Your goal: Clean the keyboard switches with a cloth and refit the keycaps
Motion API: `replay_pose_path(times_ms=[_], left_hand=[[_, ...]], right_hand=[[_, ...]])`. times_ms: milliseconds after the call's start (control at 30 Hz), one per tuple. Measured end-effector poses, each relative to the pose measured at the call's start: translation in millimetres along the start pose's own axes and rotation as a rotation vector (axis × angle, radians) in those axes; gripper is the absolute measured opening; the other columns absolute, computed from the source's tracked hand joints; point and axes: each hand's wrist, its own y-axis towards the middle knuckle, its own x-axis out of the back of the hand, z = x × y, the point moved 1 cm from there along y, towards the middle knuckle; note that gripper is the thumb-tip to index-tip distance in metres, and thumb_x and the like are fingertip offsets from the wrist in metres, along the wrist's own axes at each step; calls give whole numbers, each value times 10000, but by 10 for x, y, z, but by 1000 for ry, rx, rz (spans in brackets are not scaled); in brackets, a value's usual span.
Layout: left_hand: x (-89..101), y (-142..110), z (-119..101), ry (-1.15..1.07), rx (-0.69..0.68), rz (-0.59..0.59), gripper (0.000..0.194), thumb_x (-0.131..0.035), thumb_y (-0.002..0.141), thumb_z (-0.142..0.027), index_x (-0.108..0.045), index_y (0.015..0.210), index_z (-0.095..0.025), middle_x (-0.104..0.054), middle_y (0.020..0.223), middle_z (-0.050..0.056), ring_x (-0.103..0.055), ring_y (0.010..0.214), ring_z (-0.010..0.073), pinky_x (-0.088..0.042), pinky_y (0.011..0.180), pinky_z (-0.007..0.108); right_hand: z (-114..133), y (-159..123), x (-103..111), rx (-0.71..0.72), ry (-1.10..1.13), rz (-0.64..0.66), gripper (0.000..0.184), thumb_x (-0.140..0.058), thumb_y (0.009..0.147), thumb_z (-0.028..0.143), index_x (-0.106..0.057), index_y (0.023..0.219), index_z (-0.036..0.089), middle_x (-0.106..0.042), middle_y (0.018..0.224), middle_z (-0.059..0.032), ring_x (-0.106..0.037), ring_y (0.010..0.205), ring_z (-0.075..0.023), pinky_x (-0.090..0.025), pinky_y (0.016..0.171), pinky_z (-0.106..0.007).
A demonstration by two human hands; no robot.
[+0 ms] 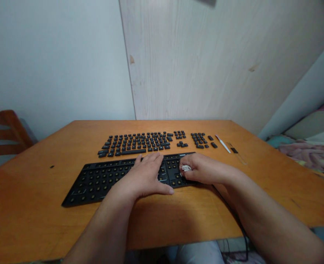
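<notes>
A black keyboard base [95, 181] with its keycaps taken off lies across the orange wooden table [29, 205]. My left hand [144, 178] rests flat on the middle of the keyboard, fingers stretched out together. My right hand [203, 170] is curled over the keyboard's right end, fingers closed on a small crumpled white wad [186, 168] that presses on the frame. Behind the keyboard, the removed black keycaps [139, 143] are laid out in keyboard order.
A thin white stick-like tool [222, 143] and a small dark piece [234, 150] lie right of the keycaps. A wooden chair [4, 132] stands at the left. Bedding [310, 150] lies beyond the table's right edge. A black cable [244, 238] hangs off the front edge.
</notes>
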Motion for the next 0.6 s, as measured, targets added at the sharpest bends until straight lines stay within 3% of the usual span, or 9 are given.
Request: replay_pose_path(times_ms=[200,367,600], left_hand=[[20,-6,-31,3,1,1,1190,-646,570,-825,-353,1505,-148,-319,1585,181,-266,1465,376,-165,1194,509],[-3,-1,-17,3,-10,-19,1174,-645,565,-827,-360,1493,-167,-336,1579,166,-255,1469,368,-157,1194,508],[6,0,-22,-9,1,-9,1173,-658,564,-812,-361,1497,-166,-332,1581,172,-257,1469,374,-155,1194,504]], right_hand=[[13,-1,-46,22,-28,-56,80,-540,813,160,-616,797,178,-647,742,-20,-517,641,-134,-324,577,-248],[50,-15,-53,39,-47,9,76,-569,792,152,-631,824,182,-668,783,-25,-530,669,-141,-333,602,-250],[-60,21,-19,-43,-42,-78,57,-546,800,168,-585,762,186,-624,702,-5,-515,620,-132,-318,566,-247]])
